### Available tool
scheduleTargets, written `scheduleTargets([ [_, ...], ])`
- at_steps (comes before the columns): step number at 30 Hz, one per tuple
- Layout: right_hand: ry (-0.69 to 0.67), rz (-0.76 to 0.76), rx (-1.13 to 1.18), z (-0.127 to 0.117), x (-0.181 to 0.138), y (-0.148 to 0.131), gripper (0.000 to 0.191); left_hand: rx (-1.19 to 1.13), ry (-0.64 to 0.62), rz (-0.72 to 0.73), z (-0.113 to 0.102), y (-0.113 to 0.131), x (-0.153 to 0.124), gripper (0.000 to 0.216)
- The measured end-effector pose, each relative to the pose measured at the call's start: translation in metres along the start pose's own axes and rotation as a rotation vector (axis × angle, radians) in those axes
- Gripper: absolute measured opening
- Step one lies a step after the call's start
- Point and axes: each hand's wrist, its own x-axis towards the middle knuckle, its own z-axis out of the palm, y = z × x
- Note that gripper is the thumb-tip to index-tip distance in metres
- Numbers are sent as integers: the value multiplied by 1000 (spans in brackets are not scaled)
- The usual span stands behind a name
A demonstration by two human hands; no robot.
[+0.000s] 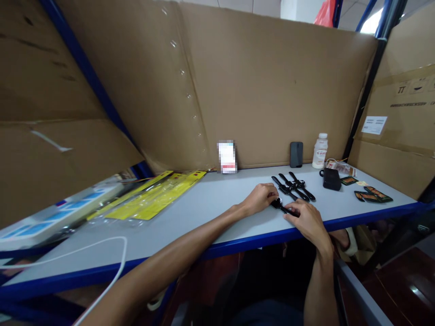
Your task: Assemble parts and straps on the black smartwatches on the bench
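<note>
Your left hand (263,199) and right hand (306,220) grip the black spokeshave (279,204) between them; probably stiff, rather light, best held by its handle (288,210).

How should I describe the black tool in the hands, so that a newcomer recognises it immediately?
Start from the grey tabletop with its blue front edge, and go right of its middle. Close to that edge, the left hand and right hand hold one slim black tool between them. Three similar black tools lie just behind it; this is the only one being held.
</note>
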Motion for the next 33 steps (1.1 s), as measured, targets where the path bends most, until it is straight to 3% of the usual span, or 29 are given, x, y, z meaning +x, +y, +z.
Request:
scheduleTargets([
  [14, -50, 4, 13, -2, 1, 2, 21, 40, -42, 39, 0, -3, 2, 14],
  [21, -61, -7, 27, -2, 3, 3, 25, 101, -53, -9, 1, -5, 3, 12],
  [33, -51, 25, 26, 3, 5, 6, 23, 122, -127, 113, -11, -6, -2, 19],
])
